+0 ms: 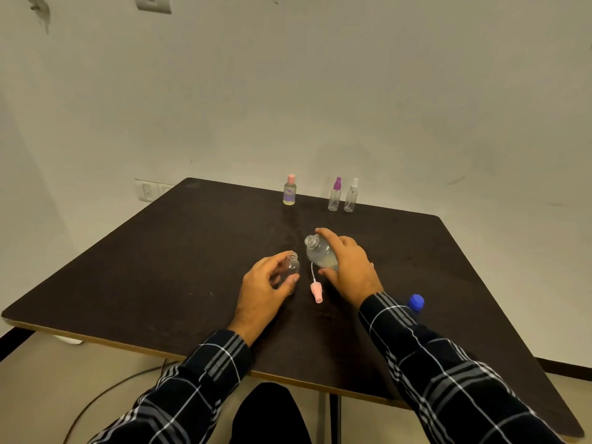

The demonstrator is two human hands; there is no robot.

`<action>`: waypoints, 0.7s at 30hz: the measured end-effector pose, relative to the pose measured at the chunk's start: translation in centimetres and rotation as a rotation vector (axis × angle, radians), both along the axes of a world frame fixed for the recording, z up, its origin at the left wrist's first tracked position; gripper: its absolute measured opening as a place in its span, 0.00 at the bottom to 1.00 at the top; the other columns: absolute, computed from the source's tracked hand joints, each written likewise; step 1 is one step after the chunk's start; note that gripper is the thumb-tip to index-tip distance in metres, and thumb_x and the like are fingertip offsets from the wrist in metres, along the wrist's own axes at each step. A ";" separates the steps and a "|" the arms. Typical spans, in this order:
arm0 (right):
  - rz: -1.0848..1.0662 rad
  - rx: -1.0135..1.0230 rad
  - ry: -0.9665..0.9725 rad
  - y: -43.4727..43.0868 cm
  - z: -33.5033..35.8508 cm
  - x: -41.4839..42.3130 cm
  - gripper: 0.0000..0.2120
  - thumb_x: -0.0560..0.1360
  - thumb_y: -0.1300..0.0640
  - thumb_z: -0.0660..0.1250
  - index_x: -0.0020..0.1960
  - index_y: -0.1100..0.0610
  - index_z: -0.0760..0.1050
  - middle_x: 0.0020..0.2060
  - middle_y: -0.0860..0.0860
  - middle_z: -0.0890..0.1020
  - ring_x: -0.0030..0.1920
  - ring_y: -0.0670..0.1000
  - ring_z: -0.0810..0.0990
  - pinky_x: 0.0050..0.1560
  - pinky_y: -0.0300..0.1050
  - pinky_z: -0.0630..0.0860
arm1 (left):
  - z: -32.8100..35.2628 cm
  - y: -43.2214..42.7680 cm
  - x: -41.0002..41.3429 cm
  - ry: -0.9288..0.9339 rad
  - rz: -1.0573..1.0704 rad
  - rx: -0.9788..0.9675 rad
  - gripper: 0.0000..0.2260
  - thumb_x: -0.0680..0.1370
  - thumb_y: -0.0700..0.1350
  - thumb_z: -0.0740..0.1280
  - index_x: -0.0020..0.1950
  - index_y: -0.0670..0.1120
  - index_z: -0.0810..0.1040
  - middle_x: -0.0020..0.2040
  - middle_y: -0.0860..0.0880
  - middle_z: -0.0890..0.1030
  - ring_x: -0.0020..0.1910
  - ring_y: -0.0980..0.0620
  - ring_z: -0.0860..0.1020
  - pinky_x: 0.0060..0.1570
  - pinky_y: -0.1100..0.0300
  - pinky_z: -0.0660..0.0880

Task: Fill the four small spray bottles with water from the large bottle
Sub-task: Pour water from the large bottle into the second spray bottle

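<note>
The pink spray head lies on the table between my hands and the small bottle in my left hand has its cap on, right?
No: the head view shows the small bottle in the left hand uncapped. The pink spray head does lie on the table between that hand and the right hand.

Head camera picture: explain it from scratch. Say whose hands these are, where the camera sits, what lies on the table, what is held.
No machine: a person works bare-handed, filmed by a camera on their head looking forward and down. The left hand grips a small clear bottle, top off. The right hand grips a larger open bottle, tilted. Between them on the dark table lies a pink spray head with its tube. At the far edge stand a pink-capped bottle, a purple-topped sprayer and a white-topped sprayer. A blue cap peeks from behind the right sleeve.
</note>
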State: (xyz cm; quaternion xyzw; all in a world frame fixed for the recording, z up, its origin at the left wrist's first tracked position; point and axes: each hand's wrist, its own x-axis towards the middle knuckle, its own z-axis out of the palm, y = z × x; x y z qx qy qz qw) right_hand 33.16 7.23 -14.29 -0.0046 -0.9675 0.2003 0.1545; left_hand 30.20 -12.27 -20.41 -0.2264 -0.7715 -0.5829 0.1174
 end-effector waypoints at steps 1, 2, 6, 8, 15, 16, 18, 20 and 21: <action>0.005 0.055 0.001 -0.1 -0.1 0.0 0.39 0.72 0.55 0.75 0.76 0.38 0.58 0.63 0.53 0.73 0.63 0.55 0.73 0.64 0.54 0.74 | 0.0 0.0 0.0 0.003 -0.001 -0.005 0.22 0.76 0.43 0.75 0.68 0.55 0.77 0.60 0.59 0.79 0.59 0.64 0.79 0.59 0.68 0.77; 0.009 0.104 0.005 -0.2 -0.2 0.0 0.39 0.72 0.55 0.74 0.75 0.38 0.57 0.62 0.53 0.73 0.62 0.56 0.73 0.64 0.56 0.74 | -0.1 0.0 -0.1 0.007 0.000 -0.009 0.22 0.76 0.43 0.75 0.69 0.55 0.77 0.60 0.59 0.79 0.59 0.64 0.79 0.59 0.67 0.77; 0.018 0.231 0.002 -0.5 -0.7 -0.1 0.37 0.73 0.53 0.71 0.74 0.36 0.55 0.62 0.53 0.72 0.62 0.57 0.73 0.63 0.61 0.73 | -0.2 0.0 -0.2 0.011 0.002 -0.010 0.22 0.76 0.43 0.75 0.69 0.54 0.78 0.60 0.58 0.79 0.59 0.62 0.79 0.59 0.64 0.78; 0.017 0.252 0.011 -0.6 -0.7 -0.2 0.37 0.73 0.53 0.71 0.74 0.36 0.55 0.62 0.53 0.72 0.62 0.57 0.73 0.62 0.61 0.73 | -0.3 0.0 -0.3 0.010 0.006 -0.008 0.21 0.76 0.42 0.75 0.69 0.53 0.78 0.60 0.58 0.80 0.59 0.61 0.80 0.59 0.63 0.79; 0.022 0.285 0.013 -0.7 -0.2 -0.5 0.37 0.75 0.52 0.71 0.75 0.35 0.53 0.66 0.55 0.71 0.67 0.58 0.70 0.66 0.63 0.71 | -0.2 0.0 -0.2 0.018 0.010 -0.019 0.22 0.76 0.42 0.75 0.69 0.53 0.78 0.60 0.58 0.79 0.59 0.63 0.79 0.59 0.64 0.79; 0.024 0.291 0.014 -0.7 -0.2 -0.5 0.37 0.75 0.52 0.71 0.75 0.35 0.53 0.66 0.55 0.70 0.67 0.58 0.70 0.66 0.63 0.71 | -0.1 0.0 -0.2 0.017 0.009 -0.016 0.22 0.76 0.42 0.75 0.69 0.53 0.78 0.60 0.58 0.79 0.59 0.63 0.79 0.59 0.64 0.79; 0.024 0.306 0.017 -0.7 -0.1 -0.5 0.36 0.75 0.52 0.70 0.75 0.35 0.54 0.66 0.55 0.70 0.67 0.59 0.69 0.66 0.63 0.70 | -0.2 0.0 -0.2 0.008 0.011 -0.005 0.22 0.76 0.42 0.75 0.69 0.53 0.78 0.60 0.58 0.80 0.59 0.63 0.79 0.59 0.64 0.79; 0.024 0.321 0.022 -0.7 -0.1 -0.5 0.36 0.76 0.52 0.70 0.75 0.35 0.54 0.66 0.55 0.70 0.68 0.59 0.69 0.66 0.63 0.69 | -0.2 0.0 -0.2 0.007 0.013 -0.002 0.22 0.76 0.42 0.75 0.69 0.53 0.78 0.60 0.58 0.80 0.59 0.63 0.79 0.59 0.64 0.79; 0.024 0.328 0.023 -0.7 0.0 -0.4 0.35 0.76 0.52 0.70 0.75 0.36 0.54 0.66 0.55 0.70 0.68 0.59 0.69 0.67 0.63 0.69 | -0.2 0.0 -0.2 0.009 0.013 -0.001 0.22 0.76 0.42 0.75 0.69 0.52 0.78 0.60 0.58 0.80 0.59 0.63 0.79 0.59 0.64 0.79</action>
